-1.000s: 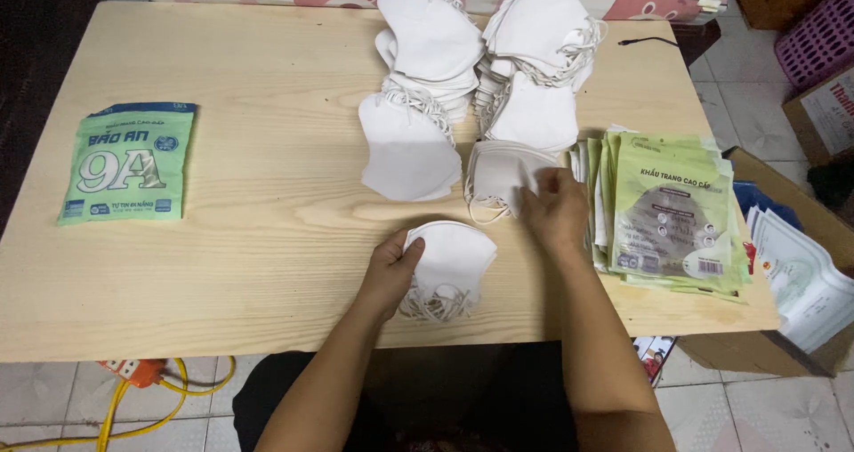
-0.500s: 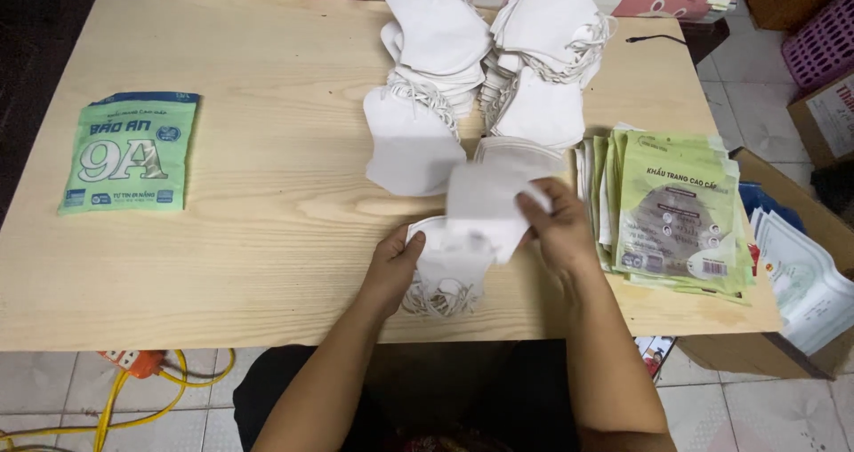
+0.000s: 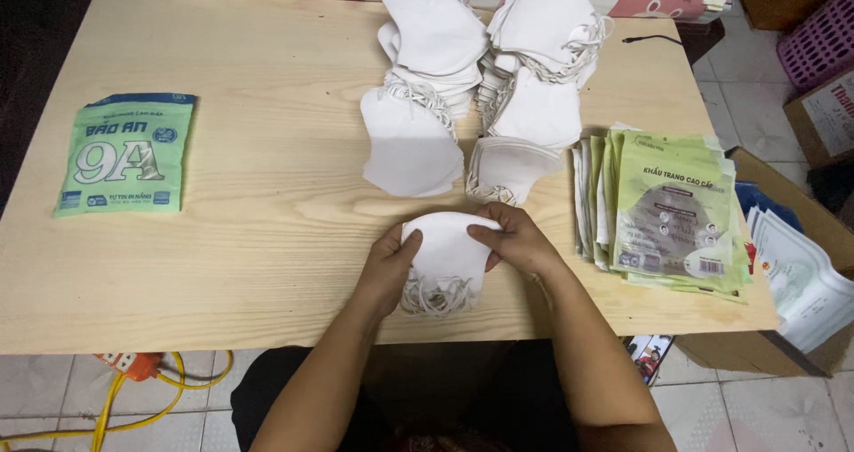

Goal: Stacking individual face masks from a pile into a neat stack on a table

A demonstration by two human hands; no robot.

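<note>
White masks (image 3: 445, 254), a small stack with ear loops hanging, are gripped between the left hand (image 3: 387, 261) and right hand (image 3: 516, 238). Beyond them two mask heaps (image 3: 485, 69) are seen; one green packet stack (image 3: 672, 207) lies beside the right hand, one single packet (image 3: 124, 154) far left.

Count, head view: one wooden table (image 3: 267, 238). One green packet (image 3: 126, 154) lying alone at left. One fanned stack of green packets (image 3: 667, 207) at right; number within not resolvable. White face masks (image 3: 427, 78): heaped, exact count not resolvable.
</note>
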